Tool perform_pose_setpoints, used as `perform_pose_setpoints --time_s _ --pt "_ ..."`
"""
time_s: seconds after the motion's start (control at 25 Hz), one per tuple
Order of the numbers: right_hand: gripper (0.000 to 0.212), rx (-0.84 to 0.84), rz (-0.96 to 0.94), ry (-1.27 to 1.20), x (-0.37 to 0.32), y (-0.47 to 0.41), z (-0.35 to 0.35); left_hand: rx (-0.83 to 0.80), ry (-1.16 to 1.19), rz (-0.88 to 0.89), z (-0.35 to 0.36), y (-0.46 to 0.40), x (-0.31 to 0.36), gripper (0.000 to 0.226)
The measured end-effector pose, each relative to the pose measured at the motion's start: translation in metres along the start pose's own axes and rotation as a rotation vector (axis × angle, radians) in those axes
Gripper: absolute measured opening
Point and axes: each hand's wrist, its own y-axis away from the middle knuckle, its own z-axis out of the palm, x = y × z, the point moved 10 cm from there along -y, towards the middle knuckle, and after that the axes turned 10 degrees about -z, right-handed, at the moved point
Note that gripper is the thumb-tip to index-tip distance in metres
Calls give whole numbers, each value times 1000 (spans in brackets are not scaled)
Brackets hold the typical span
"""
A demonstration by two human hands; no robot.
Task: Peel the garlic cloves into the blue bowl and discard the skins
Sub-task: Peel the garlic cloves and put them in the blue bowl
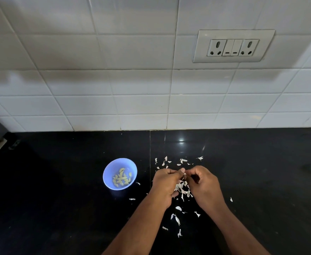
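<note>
Black polished counter [59,208] carries everything, with the blue bowl [120,173] of peeled cloves [122,178] left of the person. Both hands meet just right of it, left hand [166,184] and right hand [203,184] curled, fingertips pinching one small clove [184,173] between them. Papery skins [177,219] lie scattered around. That clove looks light and slick; best nipped at its tip.
</note>
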Motion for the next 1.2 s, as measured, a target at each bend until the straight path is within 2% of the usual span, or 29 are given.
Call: perform_pose_setpoints --time_s 0.12,0.2,0.28,0.36,0.48,0.76,0.88,1.08,1.2 --pt "11 41 144 -199 11 0 3 3 23 79 0 1 7 28" --pt "19 48 286 -450 18 2 12 -72 74 113 4 2 8 26" --pt "17 21 380 -608 17 3 20 -142 119 125 5 2 9 22" --pt "12 -8 433 -680 15 3 24 -181 143 122 2 0 8 19" --pt "14 -21 469 -767 18 3 29 -142 146 121 -11 -4 9 12" --pt "15 11 547 -941 22 5 42 -214 96 135 -11 0 9 17" --pt "14 24 504 -871 22 6 41 -174 67 125 -15 -1 8 14" --pt "10 48 284 -388 14 5 27 -56 -28 140 -21 -1 8 7" --pt "11 75 218 -313 5 5 21 -132 32 104 -17 -1 6 10"
